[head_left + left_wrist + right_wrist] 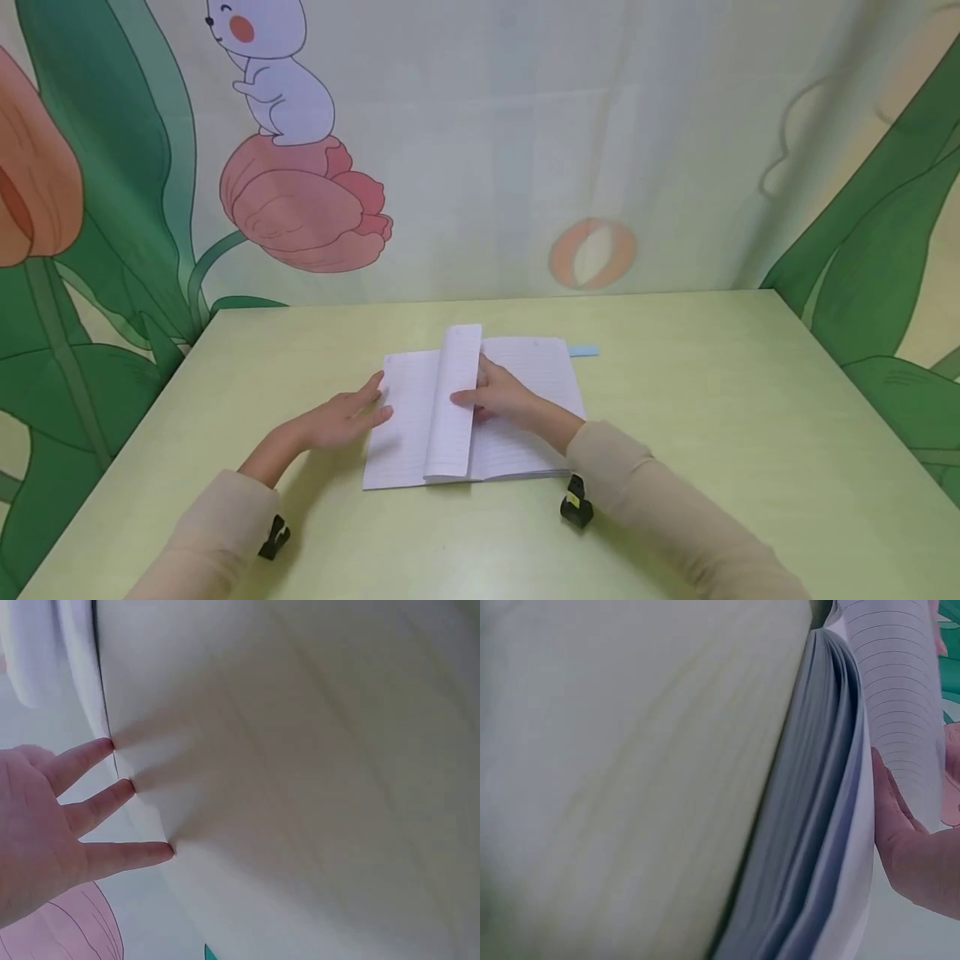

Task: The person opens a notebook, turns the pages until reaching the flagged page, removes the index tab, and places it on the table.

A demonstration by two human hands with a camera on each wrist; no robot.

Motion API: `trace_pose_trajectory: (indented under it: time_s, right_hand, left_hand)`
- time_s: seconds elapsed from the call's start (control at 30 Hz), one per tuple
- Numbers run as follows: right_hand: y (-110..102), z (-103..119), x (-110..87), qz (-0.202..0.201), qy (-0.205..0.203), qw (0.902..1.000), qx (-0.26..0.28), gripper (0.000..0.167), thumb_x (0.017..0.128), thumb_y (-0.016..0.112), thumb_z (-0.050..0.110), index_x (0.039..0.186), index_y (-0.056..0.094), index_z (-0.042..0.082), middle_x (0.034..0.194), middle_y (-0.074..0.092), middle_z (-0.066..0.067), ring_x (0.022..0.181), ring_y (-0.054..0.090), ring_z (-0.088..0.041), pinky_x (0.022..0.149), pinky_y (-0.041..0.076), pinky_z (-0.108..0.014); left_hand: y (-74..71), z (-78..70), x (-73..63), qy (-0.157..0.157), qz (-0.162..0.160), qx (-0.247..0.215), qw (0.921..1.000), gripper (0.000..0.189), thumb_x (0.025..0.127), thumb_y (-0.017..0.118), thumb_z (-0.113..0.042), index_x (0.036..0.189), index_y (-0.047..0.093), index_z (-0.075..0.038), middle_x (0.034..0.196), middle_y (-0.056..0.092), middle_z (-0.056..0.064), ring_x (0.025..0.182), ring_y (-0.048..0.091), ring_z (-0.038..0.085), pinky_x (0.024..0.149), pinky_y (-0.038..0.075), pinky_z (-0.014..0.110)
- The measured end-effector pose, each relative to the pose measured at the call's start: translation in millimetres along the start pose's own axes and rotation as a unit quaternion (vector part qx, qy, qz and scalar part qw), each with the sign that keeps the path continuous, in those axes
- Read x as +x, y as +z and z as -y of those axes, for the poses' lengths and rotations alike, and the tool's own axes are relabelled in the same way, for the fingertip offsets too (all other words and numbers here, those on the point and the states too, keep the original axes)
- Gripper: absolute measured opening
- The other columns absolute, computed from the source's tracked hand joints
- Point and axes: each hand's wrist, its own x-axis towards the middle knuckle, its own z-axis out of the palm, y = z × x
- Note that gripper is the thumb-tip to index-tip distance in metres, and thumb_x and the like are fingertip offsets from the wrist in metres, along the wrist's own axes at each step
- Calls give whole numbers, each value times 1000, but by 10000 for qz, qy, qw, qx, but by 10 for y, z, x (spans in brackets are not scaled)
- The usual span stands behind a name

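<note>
While nearer right hand [504, 393] is pinching lined notebook [513, 454] leaf [452, 437], left hand [337, 421], splayed, is resting left of it.

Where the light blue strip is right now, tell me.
In the head view, the light blue strip shows just beyond the right edge of the open notebook, near its far corner and farther back than the right hand.

Diffuse bright light in the head view, dimmer wrist views, soft shadows on the tabletop [712, 400].
</note>
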Motion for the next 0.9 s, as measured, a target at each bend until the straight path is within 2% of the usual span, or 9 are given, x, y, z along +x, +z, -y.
trace_pose_trajectory:
  time_s: [0.13,0.27,0.33,0.43,0.57,0.7,0.77,0.9]
  right_hand:
    - [36,6,-9,331,140,9991,-238,76,86,64,17,144,16,2,107,62,-18,88,63,-23,73,51,-33]
    - [46,2,-23,738,160,9946,-712,74,88,61,27,144,19,1,108,62,-13,94,62,-20,79,49,-30]
    - [45,1,-28,858,125,9924,-875,71,88,60,29,142,24,1,108,63,-12,95,61,-19,80,48,-30]
    - [48,-8,-28,947,114,9912,-915,68,88,60,30,140,29,0,110,62,-11,96,60,-19,81,48,-30]
    - [57,-17,-48,979,91,9922,-764,61,88,60,24,137,34,-2,114,60,-12,97,59,-19,82,47,-30]
    - [17,0,-80,863,-158,9929,-809,55,89,59,20,134,38,-4,115,59,-13,98,59,-21,81,48,-31]
    - [-30,13,-86,643,-333,9921,-1021,52,89,58,20,132,42,-4,113,60,-13,95,59,-21,80,48,-30]
    - [-171,26,-84,32,-462,9877,-1494,47,88,59,21,127,49,-3,110,61,-11,95,58,-21,80,47,-30]
  left_hand:
    - [-16,-24,15,-143,-42,-354,9993,78,95,31,-52,145,-2,-3,142,27,25,130,25,37,104,17,52]
    - [-28,-48,22,-269,-63,-412,9988,79,94,36,-50,145,-2,-2,141,29,26,129,26,39,102,20,54]
    - [-25,-57,26,-276,-80,-214,9994,83,91,42,-50,145,2,-2,141,30,26,129,27,40,101,21,54]
    - [6,-40,45,-124,-120,339,9993,90,85,56,-49,144,12,2,140,32,25,128,29,39,100,25,52]
    - [81,9,62,98,-200,1097,9937,91,75,70,-44,138,29,6,138,35,24,125,33,39,99,28,50]
    - [126,-17,55,-89,-182,1710,9851,87,67,78,-41,134,40,1,137,36,20,123,32,41,94,33,53]
    - [136,-40,54,-199,-161,1901,9814,87,66,79,-41,133,42,0,137,35,18,122,32,40,92,35,53]
    - [137,-82,46,-210,-173,2005,9793,87,66,79,-40,133,42,1,136,35,19,122,32,39,91,36,52]
